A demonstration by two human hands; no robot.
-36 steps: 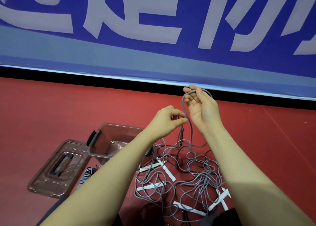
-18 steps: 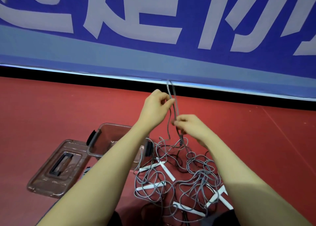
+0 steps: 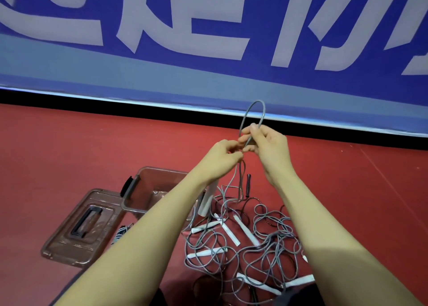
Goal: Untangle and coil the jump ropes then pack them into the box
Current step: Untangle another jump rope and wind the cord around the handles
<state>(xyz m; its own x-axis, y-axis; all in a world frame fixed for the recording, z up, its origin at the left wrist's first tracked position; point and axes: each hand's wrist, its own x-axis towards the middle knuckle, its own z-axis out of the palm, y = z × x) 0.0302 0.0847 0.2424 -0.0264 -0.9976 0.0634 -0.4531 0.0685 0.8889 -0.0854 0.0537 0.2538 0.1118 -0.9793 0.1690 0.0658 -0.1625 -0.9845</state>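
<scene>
Head view: both hands meet above the pile. The right hand (image 3: 268,148) pinches a grey rope (image 3: 253,113) between thumb and fingers, and a narrow loop of it stands up above the fingertips. The left hand (image 3: 223,154), just beside and slightly lower, has its fingers curled round the same rope where two strands drop toward the floor. A dark handle (image 3: 248,185) hangs or stands near those strands; whether it belongs to the held rope cannot be told.

Below, the tangle of jump ropes (image 3: 250,247) sprawls on the red floor (image 3: 69,148), grey cords crossing many white handles (image 3: 230,232). The box (image 3: 136,190), clear brown plastic, sits open to the left of the pile, partly hidden by the left forearm, with its lid (image 3: 76,231) lying flat beside it.

The risk here, as I judge it, is that the hanging strands run straight back into the tangle. Pulling more length up could drag neighbouring cords along and tighten crossings into knots rather than free them. The upright loop is held only by a fingertip pinch, so a snag below could jerk it loose and undo the coil. A lifted handle could also swing and catch another rope.
</scene>
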